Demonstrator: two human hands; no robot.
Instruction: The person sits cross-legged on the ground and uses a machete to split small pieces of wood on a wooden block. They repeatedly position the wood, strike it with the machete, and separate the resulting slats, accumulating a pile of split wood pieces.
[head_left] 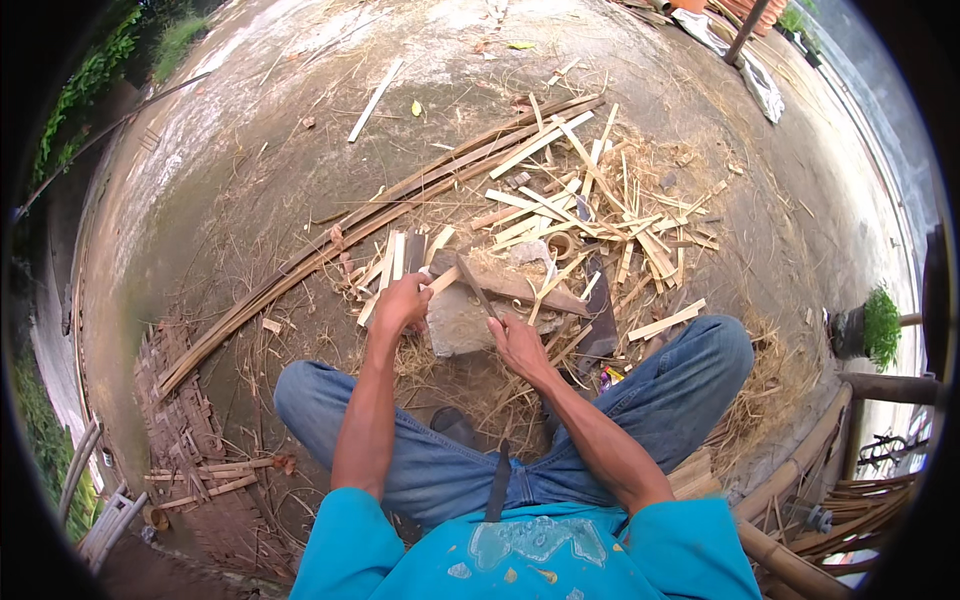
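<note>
My left hand (403,303) is closed around a short pale bamboo strip (446,279), whose free end points to the right. In my right hand (521,346) is a knife (474,284); its narrow dark blade slants up and left, close to the strip's end. Whether the blade touches the strip I cannot tell. Under both lies a wooden board (520,281) on a grey stone block (462,326), just in front of my crossed legs. More pale strips (399,258) lean beside my left hand.
Pale strips (575,205) and shavings lie heaped beyond the board. Long brown bamboo slats (400,195) run diagonally across the ground. A dark flat piece (600,310) lies right of the stone. Bamboo poles (795,455) stand at the right, near a potted plant (880,325).
</note>
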